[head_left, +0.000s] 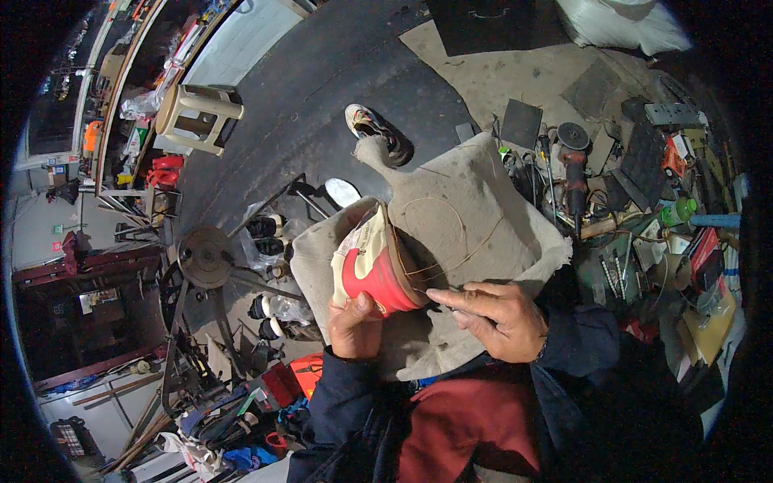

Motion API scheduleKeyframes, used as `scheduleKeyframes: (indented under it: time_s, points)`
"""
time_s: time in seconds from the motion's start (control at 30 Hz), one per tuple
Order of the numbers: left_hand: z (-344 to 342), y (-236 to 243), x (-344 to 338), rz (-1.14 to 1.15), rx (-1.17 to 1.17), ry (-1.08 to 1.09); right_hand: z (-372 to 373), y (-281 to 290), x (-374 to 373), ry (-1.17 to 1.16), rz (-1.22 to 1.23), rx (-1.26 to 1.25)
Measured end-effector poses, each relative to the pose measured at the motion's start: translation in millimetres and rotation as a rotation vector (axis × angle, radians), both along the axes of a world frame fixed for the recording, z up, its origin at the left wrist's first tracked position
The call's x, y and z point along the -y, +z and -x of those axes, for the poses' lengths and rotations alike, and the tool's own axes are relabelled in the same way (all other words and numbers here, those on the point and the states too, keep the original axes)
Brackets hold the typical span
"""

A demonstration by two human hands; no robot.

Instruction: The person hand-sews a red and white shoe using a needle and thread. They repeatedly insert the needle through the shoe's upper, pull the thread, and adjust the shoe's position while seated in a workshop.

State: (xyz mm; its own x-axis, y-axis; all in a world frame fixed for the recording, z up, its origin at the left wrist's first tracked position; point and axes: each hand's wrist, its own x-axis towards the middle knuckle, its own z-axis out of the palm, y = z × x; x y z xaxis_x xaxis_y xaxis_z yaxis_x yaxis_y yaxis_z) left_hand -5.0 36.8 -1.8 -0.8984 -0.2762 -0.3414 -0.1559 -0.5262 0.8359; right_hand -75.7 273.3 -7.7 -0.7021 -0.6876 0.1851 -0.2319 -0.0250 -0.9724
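My left hand (354, 328) grips a red and cream shoe (362, 274) by its lower end, holding it on its side over a grey cloth (499, 201) on my lap. The shoe's tan sole edge faces right. A thin tan thread (459, 214) trails in loops from the shoe across the cloth. My right hand (499, 322) is beside the shoe's lower right, index finger extended toward the sole edge and thumb curled under; it seems to pinch something thin, too small to make out.
An iron wheel stand (201, 258), bagged shoes (266, 241) and a stool (209, 121) are at left. At right lie an angle grinder (574, 177), metal plates and tools. A white sack (620, 20) sits at top. My shoe (362, 121) shows beyond the cloth.
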Motion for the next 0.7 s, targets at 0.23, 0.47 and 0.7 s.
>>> scheduleKeyframes:
  time_s: [0.23,0.47,0.7]
  points:
    - [1.2,2.4,-1.9,0.054,-0.114,-0.096,11.2,16.3,-3.1,0.038,-0.069,0.052]
    - [1.3,8.8,8.4,0.101,0.097,-0.193,64.1,52.2,6.8,0.299,-0.285,0.114]
    - [1.7,-1.5,34.7,0.105,0.053,-0.328,87.7,74.9,43.5,0.495,-0.449,0.009]
